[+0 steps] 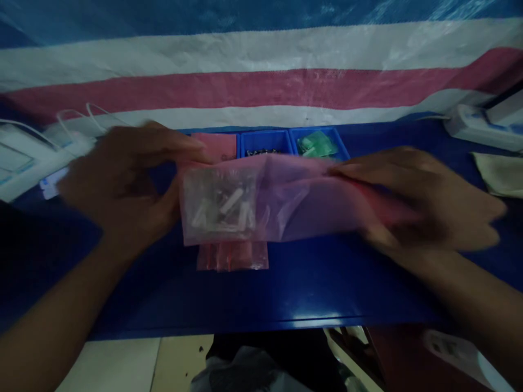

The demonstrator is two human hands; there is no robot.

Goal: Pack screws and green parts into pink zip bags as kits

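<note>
A pink translucent bag [302, 204] is stretched between my two hands above the blue table. My left hand [131, 179] pinches its upper left corner, and my right hand [420, 196] grips its right part; both hands are blurred by motion. At the bag's left end shows a clear packet [218, 204] with small white and grey pieces; its contents are too blurred to name. Below and behind the bag, small pink zip bags [241, 257] lie on the table.
Blue bins stand behind the bag: one with pink bags [218, 146], a middle bin [265, 140] with small dark metal parts, and one with green packets [317, 144]. White devices with cables [24, 158] stand left; a white box [478, 128] and cloth [500, 174] lie right.
</note>
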